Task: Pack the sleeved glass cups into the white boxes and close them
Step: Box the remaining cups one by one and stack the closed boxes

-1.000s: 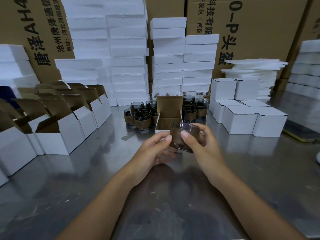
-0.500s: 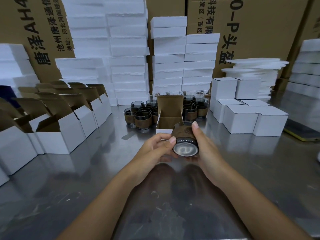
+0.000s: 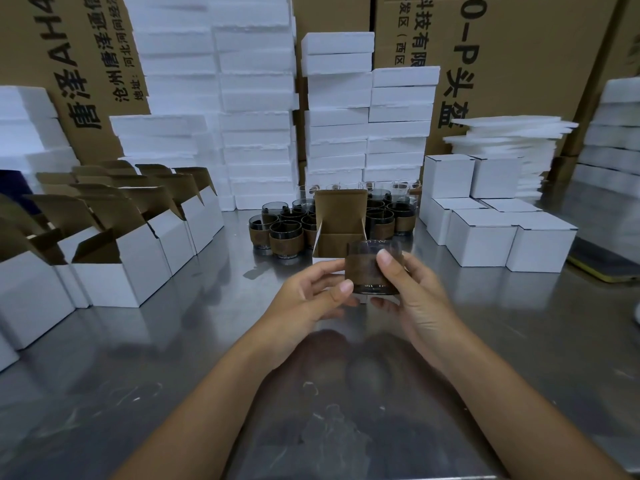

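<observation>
Cup [image 3: 370, 271] (held upright) blocks open box [image 3: 341, 216]; more cups [image 3: 285, 237] behind.

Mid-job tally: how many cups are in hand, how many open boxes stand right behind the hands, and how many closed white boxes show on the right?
Sleeved cup, held by left hand and right hand: 1
Open box behind it: 1
Closed white boxes on the right, as far as visible: 6
Total: 8

Open boxes [image 3: 114, 271] stand left, closed boxes [image 3: 485, 237] right, cups [image 3: 285, 237] flank the middle box [image 3: 341, 220], seemingly foam slabs [image 3: 256, 133] stacked behind.
</observation>
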